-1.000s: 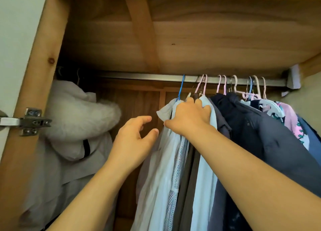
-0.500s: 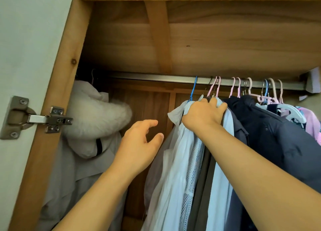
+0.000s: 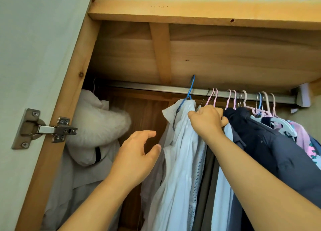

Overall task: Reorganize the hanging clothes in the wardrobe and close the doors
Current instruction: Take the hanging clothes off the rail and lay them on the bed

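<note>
Wooden wardrobe [image 3: 225, 60] fills the view, its left door swung open and fixed by one metal hinge [image 3: 46, 129] left of the rail. One silver rail [image 3: 156, 88] runs across under the shelf board, and everything below hangs from it.

At the rail's far left end hangs one pale coat with a fluffy white hood [image 3: 97, 124], well apart from the rest. Between it and the main bunch the wooden back panel shows.

The left hand [image 3: 137, 159] hovers below the rail in that gap, fingers spread and relaxed, holding nothing, its thumb just beside the white shirt [image 3: 180, 143]. That shirt hangs on a blue hanger [image 3: 190, 90], the leftmost of two blue hooks visible on the rail; its hook stands tilted.

The right hand [image 3: 207, 121] is curled over the tops of the garments just right of the white shirt, gripping a pale blue garment [image 3: 224, 187] at its shoulder, directly under the rail.

Right of that hand hangs a navy jacket [image 3: 271, 143], then a pink patterned garment [image 3: 305, 140]. About seven pink hanger hooks [image 3: 231, 98] crowd the rail's right half; the exact count is hard to tell.
</note>
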Demonstrator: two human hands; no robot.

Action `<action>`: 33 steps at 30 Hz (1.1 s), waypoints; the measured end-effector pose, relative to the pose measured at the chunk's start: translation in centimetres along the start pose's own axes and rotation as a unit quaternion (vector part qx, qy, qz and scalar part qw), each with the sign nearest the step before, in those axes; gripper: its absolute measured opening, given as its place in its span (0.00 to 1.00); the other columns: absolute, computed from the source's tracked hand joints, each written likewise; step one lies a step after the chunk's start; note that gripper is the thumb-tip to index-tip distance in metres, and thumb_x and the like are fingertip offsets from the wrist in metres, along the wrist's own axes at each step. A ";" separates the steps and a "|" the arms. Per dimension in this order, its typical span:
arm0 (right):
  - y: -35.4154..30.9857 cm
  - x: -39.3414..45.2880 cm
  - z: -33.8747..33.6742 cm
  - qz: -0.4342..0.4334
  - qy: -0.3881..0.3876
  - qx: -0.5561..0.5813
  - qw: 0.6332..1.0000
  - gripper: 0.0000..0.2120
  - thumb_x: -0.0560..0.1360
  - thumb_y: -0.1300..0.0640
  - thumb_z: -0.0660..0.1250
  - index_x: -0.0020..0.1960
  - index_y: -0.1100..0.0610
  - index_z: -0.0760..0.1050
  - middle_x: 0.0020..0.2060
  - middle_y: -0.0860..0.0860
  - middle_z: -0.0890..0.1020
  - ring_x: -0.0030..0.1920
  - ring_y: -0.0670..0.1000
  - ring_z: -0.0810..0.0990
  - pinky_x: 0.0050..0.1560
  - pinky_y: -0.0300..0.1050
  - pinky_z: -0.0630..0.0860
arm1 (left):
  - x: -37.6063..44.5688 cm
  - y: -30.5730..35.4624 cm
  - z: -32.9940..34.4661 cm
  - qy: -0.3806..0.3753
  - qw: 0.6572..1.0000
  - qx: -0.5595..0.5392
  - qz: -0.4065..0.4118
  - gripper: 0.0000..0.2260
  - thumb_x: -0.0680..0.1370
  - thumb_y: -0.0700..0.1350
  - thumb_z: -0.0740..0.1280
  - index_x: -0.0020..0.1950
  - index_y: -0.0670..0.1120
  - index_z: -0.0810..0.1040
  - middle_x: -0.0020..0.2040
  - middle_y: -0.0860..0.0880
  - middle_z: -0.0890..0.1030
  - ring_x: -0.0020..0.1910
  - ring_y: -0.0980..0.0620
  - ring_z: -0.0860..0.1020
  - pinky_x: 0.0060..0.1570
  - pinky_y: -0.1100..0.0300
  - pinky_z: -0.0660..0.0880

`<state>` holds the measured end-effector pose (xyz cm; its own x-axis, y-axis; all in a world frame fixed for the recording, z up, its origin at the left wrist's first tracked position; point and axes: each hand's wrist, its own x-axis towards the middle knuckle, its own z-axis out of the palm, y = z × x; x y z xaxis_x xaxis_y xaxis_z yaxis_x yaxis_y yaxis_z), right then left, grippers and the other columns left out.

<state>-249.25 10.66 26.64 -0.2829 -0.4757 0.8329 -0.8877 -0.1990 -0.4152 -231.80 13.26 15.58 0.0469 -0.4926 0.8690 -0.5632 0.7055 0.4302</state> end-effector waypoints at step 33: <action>9.8 -24.4 -16.3 -0.118 -0.210 0.258 0.936 0.11 0.63 0.46 0.66 0.27 0.50 0.71 0.41 0.43 0.77 0.48 0.46 0.77 0.48 0.32 0.71 | -6.3 -0.7 -1.4 -0.069 0.990 -0.037 -0.114 0.22 0.76 0.41 0.59 0.71 0.49 0.68 0.69 0.48 0.72 0.68 0.48 0.69 0.69 0.54 0.64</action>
<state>-256.94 34.35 8.20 0.1623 -0.6390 0.7519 -0.5837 -0.6766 -0.4490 -230.53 16.60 10.13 0.0502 -0.7040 0.7084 -0.4888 0.6013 0.6321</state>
